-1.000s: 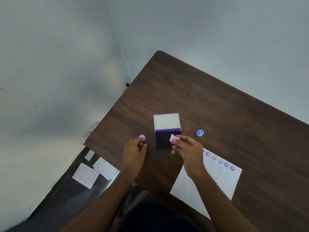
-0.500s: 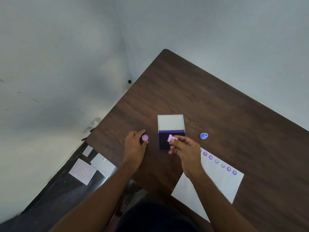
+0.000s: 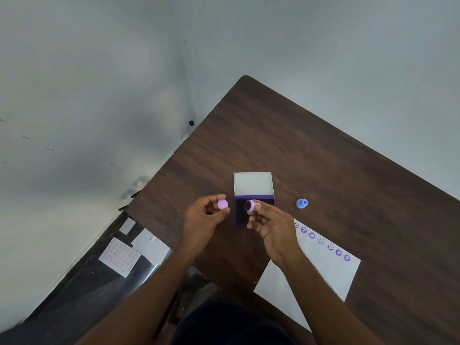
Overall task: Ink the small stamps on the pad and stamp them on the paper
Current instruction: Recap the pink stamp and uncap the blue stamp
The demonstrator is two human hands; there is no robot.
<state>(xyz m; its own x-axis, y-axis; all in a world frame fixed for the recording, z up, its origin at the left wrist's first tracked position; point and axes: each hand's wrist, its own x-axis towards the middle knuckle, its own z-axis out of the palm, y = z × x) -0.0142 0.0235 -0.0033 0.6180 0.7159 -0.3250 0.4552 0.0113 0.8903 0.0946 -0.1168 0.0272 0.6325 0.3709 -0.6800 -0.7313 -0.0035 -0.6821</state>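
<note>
Right hand (image 3: 270,226) pinches pink stamp (image 3: 250,205) over ink pad (image 3: 245,211) — left hand (image 3: 202,217) grips pink cap (image 3: 222,204) beside it.

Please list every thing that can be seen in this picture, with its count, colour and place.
table: 1, dark brown wood, in a corner of the room
ink pad: 1, purple, lid open, table centre
pink stamp: 1, right hand, over the pad
pink cap: 1, left hand
blue stamp: 1, on table, right of pad
paper: 1, white, row of purple prints, table front
sheets: several, on floor, left
left hand: 1
right hand: 1
</note>
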